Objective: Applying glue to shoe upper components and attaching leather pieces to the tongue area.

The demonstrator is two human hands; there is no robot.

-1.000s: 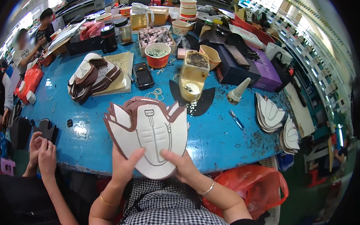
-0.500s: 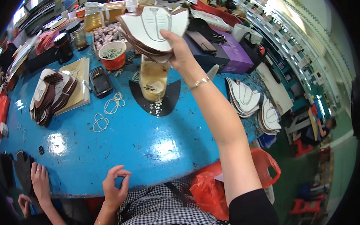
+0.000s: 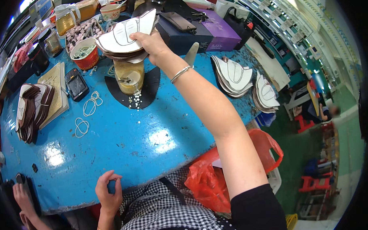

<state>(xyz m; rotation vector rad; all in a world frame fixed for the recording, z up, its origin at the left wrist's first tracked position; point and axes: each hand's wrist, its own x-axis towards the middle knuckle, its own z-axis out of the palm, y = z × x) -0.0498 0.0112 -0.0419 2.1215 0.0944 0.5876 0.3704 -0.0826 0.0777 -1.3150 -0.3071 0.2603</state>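
Right hand clamps a stack of white shoe-upper cutouts at 11 o'clock above the glue jar, left hand loosely curled, empty, at the blue table edge at 7 o'clock; best keep stack level, edges aligned.

Right hand stretched far over the blue bench, gripping a stack of white shoe-upper pieces held above a glass jar of yellowish liquid on a black cut-out. Left hand hanging loose at the near bench edge, fingers curled on nothing. Right of the outstretched arm, two piles of cut uppers; left of it, rubber bands, a black phone.
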